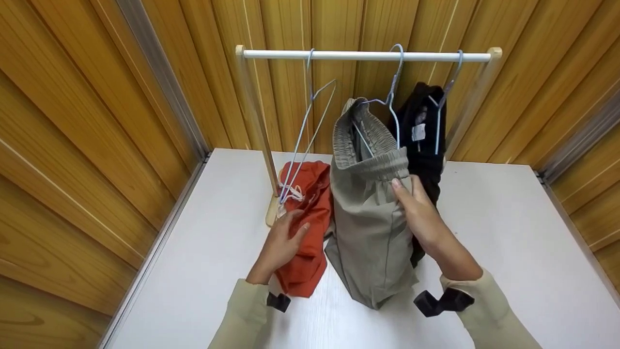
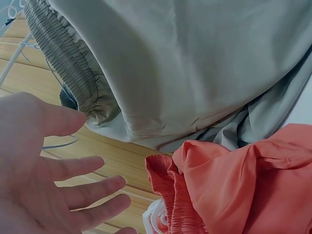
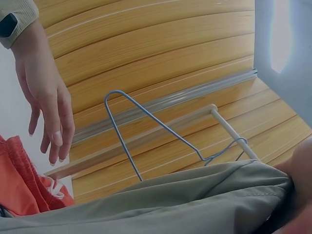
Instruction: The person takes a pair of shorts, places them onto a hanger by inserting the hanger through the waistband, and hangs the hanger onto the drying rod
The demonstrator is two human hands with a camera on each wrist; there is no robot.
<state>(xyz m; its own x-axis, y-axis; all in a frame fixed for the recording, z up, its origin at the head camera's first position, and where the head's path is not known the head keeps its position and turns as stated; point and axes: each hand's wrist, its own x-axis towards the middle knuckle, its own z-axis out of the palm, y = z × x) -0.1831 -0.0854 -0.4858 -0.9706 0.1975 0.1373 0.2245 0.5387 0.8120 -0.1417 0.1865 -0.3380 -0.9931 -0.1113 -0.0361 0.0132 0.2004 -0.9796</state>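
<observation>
Grey trousers (image 1: 370, 232) with an elastic waistband hang from a blue wire hanger (image 1: 391, 94), the waist gaping open. My right hand (image 1: 426, 220) pinches their side just below the waistband, thumb in front; its other fingers are partly hidden. Beside the red garment (image 1: 310, 252) is my left hand (image 1: 281, 245), holding nothing. Its fingers are spread and relaxed in the left wrist view, where the palm (image 2: 29, 165) shows empty. The red garment, with an elastic waist and white drawstring (image 1: 293, 193), lies on the table below a bare hanger (image 1: 302, 131).
A white rod (image 1: 348, 55) on wooden posts carries the hangers. Black trousers (image 1: 426, 169) with a white label hang at the right, partly behind the grey pair. Wood-panelled walls (image 1: 334, 24) enclose the white tabletop (image 1: 508, 242) at the back and sides.
</observation>
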